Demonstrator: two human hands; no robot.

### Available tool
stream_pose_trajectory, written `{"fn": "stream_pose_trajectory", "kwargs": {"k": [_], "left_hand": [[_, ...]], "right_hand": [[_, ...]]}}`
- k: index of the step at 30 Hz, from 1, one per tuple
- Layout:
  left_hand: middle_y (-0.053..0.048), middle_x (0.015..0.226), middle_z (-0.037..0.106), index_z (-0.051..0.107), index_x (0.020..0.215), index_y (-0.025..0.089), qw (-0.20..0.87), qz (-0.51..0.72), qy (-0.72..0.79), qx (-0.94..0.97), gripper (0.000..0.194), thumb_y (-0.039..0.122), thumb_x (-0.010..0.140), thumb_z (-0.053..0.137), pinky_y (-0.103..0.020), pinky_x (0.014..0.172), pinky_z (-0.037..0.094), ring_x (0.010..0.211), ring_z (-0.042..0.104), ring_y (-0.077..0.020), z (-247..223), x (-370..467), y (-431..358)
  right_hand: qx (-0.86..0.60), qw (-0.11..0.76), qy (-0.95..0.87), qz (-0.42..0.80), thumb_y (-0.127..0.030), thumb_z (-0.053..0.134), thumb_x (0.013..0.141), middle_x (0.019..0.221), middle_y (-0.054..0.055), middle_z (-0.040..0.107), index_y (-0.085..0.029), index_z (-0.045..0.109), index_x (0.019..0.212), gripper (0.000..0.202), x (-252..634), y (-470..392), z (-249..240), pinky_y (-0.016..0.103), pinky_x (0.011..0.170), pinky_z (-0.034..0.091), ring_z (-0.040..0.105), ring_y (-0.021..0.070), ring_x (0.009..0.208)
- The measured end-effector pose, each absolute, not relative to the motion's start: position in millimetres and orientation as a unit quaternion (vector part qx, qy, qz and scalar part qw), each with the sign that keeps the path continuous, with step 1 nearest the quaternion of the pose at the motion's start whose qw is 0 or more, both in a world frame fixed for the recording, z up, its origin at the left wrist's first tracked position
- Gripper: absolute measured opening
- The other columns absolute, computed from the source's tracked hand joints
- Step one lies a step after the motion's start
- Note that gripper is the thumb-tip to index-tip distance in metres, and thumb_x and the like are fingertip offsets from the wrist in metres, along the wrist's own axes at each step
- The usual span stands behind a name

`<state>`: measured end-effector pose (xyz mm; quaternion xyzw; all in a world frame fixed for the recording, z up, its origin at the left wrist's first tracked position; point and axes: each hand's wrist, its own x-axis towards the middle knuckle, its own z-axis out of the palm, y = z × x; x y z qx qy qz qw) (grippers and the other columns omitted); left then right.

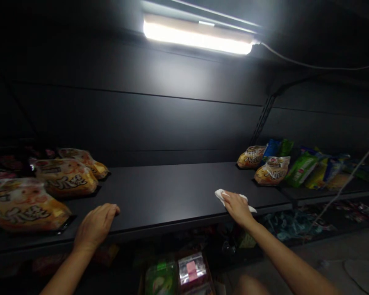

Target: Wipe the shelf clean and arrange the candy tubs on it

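Note:
My right hand [238, 209] is closed on a white cloth [219, 194], pressed against the front part of a dark shelf board [166, 192]. The cloth's folds stick out on both sides of the fingers. At the shelf's front edge, on the left, is my left hand [96, 225]. Its fingers are curled in, and I see nothing in them. Beside it stands a yellow snack bag [27, 205], with another bag [66, 178] behind. Right of the cloth sit two similar bags, the nearer bag [272, 171] close to the shelf's right end.
A lit tube lamp [198, 35] hangs above, with a white cable [310, 66] running right. Green packets [301, 168] and other coloured packets stand on the neighbouring shelf. Below the board, a box holds a green package [160, 278] and a clear-topped pack [192, 268].

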<state>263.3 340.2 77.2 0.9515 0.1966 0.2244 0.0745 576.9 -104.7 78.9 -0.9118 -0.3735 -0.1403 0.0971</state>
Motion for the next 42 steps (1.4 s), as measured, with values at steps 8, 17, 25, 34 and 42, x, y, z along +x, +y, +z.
{"fn": "stream_pose_trajectory", "kwargs": {"k": [8,17,25,34,42], "left_hand": [[-0.003,0.086,0.066,0.061,0.083,0.024,0.073,0.232,0.195,0.950,0.040,0.038,0.096,0.025,-0.034,0.082,0.041,0.086,0.060,-0.0218,79,261,338],[-0.003,0.085,0.066,0.061,0.085,0.024,0.055,0.220,0.187,0.956,0.038,0.036,0.095,0.027,-0.034,0.080,0.042,0.083,0.059,-0.0218,79,263,339],[-0.002,0.084,0.065,0.061,0.083,0.024,0.084,0.217,0.205,0.951,0.040,0.037,0.096,0.026,-0.033,0.081,0.043,0.084,0.058,-0.0206,83,267,338],[-0.002,0.083,0.064,0.059,0.081,0.024,0.096,0.224,0.215,0.946,0.042,0.038,0.098,0.024,-0.033,0.083,0.042,0.086,0.058,-0.0204,86,266,335],[-0.001,0.081,0.065,0.060,0.080,0.025,0.089,0.237,0.211,0.944,0.041,0.040,0.097,0.026,-0.031,0.080,0.043,0.084,0.060,-0.0201,87,264,333]], "right_hand": [[-0.838,0.145,-0.522,-0.058,-0.032,0.045,0.095,0.141,0.007,0.055,-0.031,0.056,0.132,0.038,531,-52,93,0.043,0.101,0.036,0.051,0.0249,0.125],[-0.875,0.094,-0.469,-0.078,-0.034,0.040,0.098,0.143,0.007,0.053,-0.030,0.052,0.137,0.041,615,-13,95,0.040,0.102,0.037,0.050,0.0265,0.126],[-0.908,0.073,-0.405,-0.070,-0.036,0.037,0.099,0.140,0.009,0.054,-0.029,0.049,0.139,0.042,676,45,91,0.040,0.100,0.039,0.052,0.0278,0.123],[-0.919,0.069,-0.383,-0.067,-0.036,0.036,0.099,0.138,0.012,0.055,-0.027,0.050,0.138,0.042,685,62,88,0.045,0.098,0.039,0.055,0.0299,0.118],[-0.892,0.071,-0.441,-0.066,-0.034,0.040,0.097,0.144,0.006,0.051,-0.030,0.050,0.138,0.042,633,-4,93,0.041,0.102,0.038,0.051,0.0268,0.126]]}}
